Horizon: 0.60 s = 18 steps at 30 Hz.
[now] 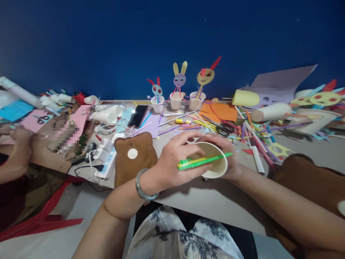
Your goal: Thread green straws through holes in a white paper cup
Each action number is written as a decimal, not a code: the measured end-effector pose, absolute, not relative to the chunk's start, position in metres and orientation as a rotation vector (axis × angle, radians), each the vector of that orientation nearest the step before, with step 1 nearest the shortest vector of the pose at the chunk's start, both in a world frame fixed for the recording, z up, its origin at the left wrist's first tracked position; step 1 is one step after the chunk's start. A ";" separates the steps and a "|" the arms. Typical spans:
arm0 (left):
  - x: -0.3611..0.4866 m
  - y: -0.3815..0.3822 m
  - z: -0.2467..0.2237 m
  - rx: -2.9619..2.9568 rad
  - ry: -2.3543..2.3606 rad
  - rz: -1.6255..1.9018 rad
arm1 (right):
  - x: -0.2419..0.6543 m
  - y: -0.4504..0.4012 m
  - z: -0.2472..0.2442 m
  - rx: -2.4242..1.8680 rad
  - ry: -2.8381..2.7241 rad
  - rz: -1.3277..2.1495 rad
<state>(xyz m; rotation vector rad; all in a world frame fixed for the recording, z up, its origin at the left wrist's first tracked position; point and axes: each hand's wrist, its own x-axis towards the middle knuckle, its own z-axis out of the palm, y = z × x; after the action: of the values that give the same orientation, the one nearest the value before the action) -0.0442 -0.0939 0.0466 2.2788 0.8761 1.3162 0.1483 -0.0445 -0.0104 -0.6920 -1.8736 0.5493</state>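
Note:
In the head view, my left hand (176, 158) is closed around green and yellow straws (201, 163), which lie across the mouth of a white paper cup (218, 169). My right hand (229, 154) wraps the cup's far right side, its fingers partly hidden behind the rim. The cup is tilted, its opening turned toward me, and my left fingers touch its edge. Behind my hands stand paper-cup figures with rabbit-like paper heads: a light-blue one (157, 91), a purple one (179, 81) and a yellow one (205, 77).
Black-handled scissors (225, 130), straws and paper scraps clutter the table beyond my hands. A brown pouch (134, 156) lies left, beside a white power strip (107, 165) with cables. A phone (138, 116) rests farther back. At far left is another person's hand (21, 135).

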 end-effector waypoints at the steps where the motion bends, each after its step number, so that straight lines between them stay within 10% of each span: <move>1: -0.044 -0.093 0.046 2.256 0.888 1.303 | 0.148 -0.044 -0.010 -0.683 -1.916 0.529; 18: -0.041 -0.093 0.034 2.202 0.921 1.437 | 0.150 -0.049 -0.002 -0.488 -2.038 0.098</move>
<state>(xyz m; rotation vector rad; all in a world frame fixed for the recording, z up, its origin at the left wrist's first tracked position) -0.0410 -0.0930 0.0344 2.2020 0.9209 1.4371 0.1502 -0.0493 -0.0016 -0.4880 -2.0375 0.0978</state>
